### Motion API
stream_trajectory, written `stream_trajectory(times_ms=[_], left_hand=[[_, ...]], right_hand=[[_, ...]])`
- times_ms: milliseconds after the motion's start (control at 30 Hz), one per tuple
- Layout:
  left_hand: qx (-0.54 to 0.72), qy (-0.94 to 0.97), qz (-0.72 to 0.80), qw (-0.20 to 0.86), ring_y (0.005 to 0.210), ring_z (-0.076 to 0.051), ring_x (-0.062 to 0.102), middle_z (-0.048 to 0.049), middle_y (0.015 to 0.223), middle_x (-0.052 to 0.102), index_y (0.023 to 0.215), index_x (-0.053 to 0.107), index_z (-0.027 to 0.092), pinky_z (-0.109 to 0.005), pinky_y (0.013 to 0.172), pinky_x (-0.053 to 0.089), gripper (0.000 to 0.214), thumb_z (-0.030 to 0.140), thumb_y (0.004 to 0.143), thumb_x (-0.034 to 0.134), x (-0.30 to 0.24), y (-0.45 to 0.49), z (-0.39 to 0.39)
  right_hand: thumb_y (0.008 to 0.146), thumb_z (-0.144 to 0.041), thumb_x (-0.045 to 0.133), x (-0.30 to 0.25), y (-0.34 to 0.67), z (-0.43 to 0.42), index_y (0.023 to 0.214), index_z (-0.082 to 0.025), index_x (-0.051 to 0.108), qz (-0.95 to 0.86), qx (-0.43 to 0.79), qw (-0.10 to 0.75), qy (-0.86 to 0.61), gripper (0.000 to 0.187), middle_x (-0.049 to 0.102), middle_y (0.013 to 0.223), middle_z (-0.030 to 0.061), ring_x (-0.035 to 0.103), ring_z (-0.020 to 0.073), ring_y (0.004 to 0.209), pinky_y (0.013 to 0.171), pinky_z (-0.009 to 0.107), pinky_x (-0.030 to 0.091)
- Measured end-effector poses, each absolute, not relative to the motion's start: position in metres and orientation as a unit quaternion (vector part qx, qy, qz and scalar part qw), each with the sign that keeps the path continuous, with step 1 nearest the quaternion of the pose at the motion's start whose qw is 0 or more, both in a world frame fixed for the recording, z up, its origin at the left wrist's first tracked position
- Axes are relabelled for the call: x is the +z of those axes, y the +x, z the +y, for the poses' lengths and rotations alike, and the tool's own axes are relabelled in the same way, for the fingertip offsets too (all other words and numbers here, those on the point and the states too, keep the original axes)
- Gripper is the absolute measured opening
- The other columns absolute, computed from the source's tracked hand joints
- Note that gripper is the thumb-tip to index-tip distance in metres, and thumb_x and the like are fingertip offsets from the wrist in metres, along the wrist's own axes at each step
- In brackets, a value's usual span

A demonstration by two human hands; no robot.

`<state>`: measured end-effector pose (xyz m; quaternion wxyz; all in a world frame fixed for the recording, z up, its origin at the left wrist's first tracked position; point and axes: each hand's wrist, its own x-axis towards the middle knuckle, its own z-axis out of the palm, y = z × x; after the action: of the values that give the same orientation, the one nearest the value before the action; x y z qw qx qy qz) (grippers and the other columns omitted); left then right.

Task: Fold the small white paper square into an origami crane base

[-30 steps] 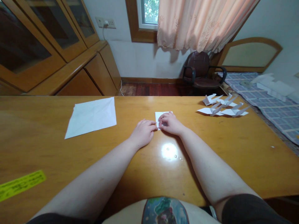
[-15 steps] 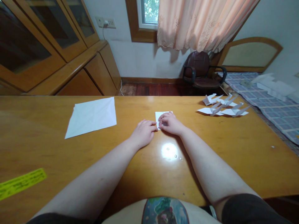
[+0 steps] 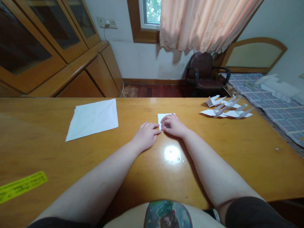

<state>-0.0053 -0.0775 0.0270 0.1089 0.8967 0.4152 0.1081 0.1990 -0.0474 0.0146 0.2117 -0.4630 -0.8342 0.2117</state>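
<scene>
A small folded white paper (image 3: 160, 117) lies flat on the table ahead of me. My left hand (image 3: 147, 135) rests at its lower left corner, with the thumb and fingertips closed on that edge. From the right, my right hand (image 3: 173, 125) covers most of the paper. Its fingers are curled, with thumb and forefinger close together on the sheet. The folds beneath the right hand are hidden.
Several folded paper cranes (image 3: 225, 109) stand at the back right of the wooden table (image 3: 147, 177). A larger creased white sheet (image 3: 93, 120) lies to the left. A yellow strip (image 3: 22, 186) is at the lower left. Beyond the table is a brown chair (image 3: 204, 71).
My left thumb has slid slightly to the right along the paper's lower edge. The right hand and the paper have barely moved.
</scene>
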Motion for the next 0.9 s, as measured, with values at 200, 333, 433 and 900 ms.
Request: stream_trajectory(times_ms=[200,333,433,900], left_hand=[[0.086,0.888,0.438,0.113,0.124,-0.026,0.051,-0.0042,0.129,0.062,0.112,0.072,0.032,-0.053,0.11,0.034,0.038,0.015,0.085,0.05,0.03,-0.003,-0.08],[0.068,0.884,0.451,0.106,0.127,-0.027,0.048,-0.0042,0.13,0.061,0.114,0.071,0.031,-0.053,0.111,0.033,0.039,0.015,0.086,0.049,0.032,-0.001,-0.083],[0.055,0.885,0.453,0.096,0.129,-0.027,0.046,-0.0047,0.131,0.06,0.116,0.07,0.03,-0.053,0.112,0.031,0.038,0.016,0.086,0.05,0.033,0.001,-0.085],[0.074,0.886,0.449,0.089,0.129,-0.03,0.046,-0.0073,0.125,0.062,0.111,0.071,0.027,-0.055,0.11,0.034,0.036,0.015,0.083,0.052,0.029,0.002,-0.088]], right_hand=[[0.076,-0.027,0.071,0.014,0.202,-0.047,0.074,-0.023,0.069,-0.831,0.211,0.208,-0.471,0.005,0.068,0.1,0.003,0.054,0.0239,0.108,0.111,0.058,0.013],[0.072,-0.034,0.077,0.015,0.205,-0.047,0.076,-0.024,0.069,-0.824,0.211,0.212,-0.481,0.014,0.067,0.1,0.0018,0.053,0.0237,0.111,0.112,0.058,0.012],[0.072,-0.037,0.077,0.016,0.205,-0.047,0.076,-0.024,0.068,-0.815,0.212,0.211,-0.496,0.017,0.067,0.101,0.0016,0.053,0.0237,0.112,0.112,0.058,0.011],[0.064,-0.042,0.081,0.008,0.225,-0.033,0.127,-0.026,0.055,-0.745,0.182,0.159,-0.622,0.071,0.045,0.144,0.0143,0.037,0.0349,0.135,0.11,0.065,0.015]])
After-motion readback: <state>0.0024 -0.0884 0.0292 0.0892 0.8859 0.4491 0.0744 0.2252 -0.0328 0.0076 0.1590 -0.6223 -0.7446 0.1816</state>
